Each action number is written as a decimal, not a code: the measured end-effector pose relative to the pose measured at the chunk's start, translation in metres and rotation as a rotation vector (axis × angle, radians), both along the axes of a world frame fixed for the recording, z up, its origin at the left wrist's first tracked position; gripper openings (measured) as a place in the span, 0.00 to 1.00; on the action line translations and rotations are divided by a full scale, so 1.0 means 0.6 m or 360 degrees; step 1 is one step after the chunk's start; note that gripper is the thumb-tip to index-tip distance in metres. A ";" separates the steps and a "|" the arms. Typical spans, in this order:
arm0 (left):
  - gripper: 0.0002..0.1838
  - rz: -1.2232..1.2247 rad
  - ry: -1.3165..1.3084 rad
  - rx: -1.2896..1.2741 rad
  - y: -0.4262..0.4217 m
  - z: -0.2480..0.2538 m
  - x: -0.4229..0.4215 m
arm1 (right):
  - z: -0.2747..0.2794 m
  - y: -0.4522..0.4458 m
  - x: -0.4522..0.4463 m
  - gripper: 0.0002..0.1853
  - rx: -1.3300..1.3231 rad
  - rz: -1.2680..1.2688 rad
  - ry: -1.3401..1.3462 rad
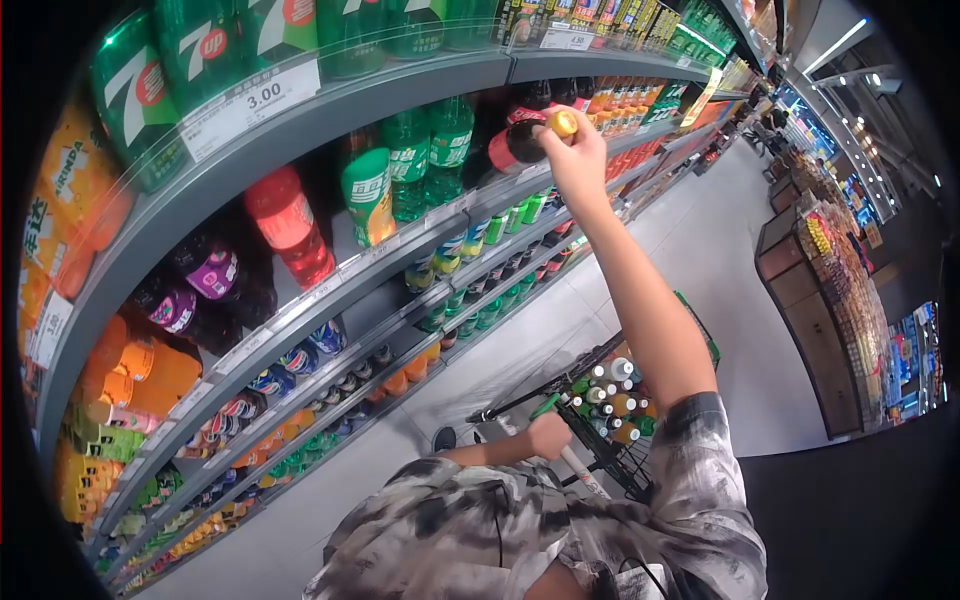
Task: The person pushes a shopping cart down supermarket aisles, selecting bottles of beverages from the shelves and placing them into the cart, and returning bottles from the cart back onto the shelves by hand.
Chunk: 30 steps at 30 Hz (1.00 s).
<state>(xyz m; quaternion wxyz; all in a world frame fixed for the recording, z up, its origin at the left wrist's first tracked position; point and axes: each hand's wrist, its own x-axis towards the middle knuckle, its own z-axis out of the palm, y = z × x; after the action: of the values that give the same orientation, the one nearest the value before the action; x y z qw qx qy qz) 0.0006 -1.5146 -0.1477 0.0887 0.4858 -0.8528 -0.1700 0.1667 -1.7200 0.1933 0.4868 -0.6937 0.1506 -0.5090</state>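
My right hand [580,158] reaches up to a shelf of soft drinks, its fingers closed round the neck of a dark cola bottle [510,148]. That bottle has a red label and a yellow cap [563,123], and it leans with the cap toward me. More dark bottles with red labels stand behind it. Down at waist height, my left hand [548,436] is wrapped round the handle of a shopping cart [632,478]. Inside the cart are several bottles [612,395] with white, dark and orange tops.
Green 7UP bottles [205,60] line the shelf above. On the same level as the cola stand a red bottle [288,225], a green-capped bottle [368,195] and purple-labelled bottles [205,270]. Lower shelves hold cans. Across the aisle floor [700,250] is a goods display [835,310].
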 end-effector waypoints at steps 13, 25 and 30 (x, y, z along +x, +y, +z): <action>0.08 -0.0094 -0.0054 0.0027 -0.005 -0.002 0.007 | 0.055 -0.060 0.096 0.19 -0.0232 -0.0362 0.0702; 0.08 -0.0043 -0.0019 0.0113 -0.015 -0.040 -0.003 | 0.025 -0.082 0.149 0.19 -0.0445 -0.0478 0.0923; 0.08 -0.0116 -0.0111 0.0261 -0.012 0.020 0.018 | 0.043 -0.064 0.146 0.26 -0.0551 -0.0407 0.1012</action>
<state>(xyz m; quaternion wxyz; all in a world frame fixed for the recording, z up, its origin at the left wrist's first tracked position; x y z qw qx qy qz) 0.0115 -1.5218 -0.1358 0.0127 0.4656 -0.8558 -0.2253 0.2545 -1.7582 0.2189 0.2240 -0.8646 0.2911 -0.3430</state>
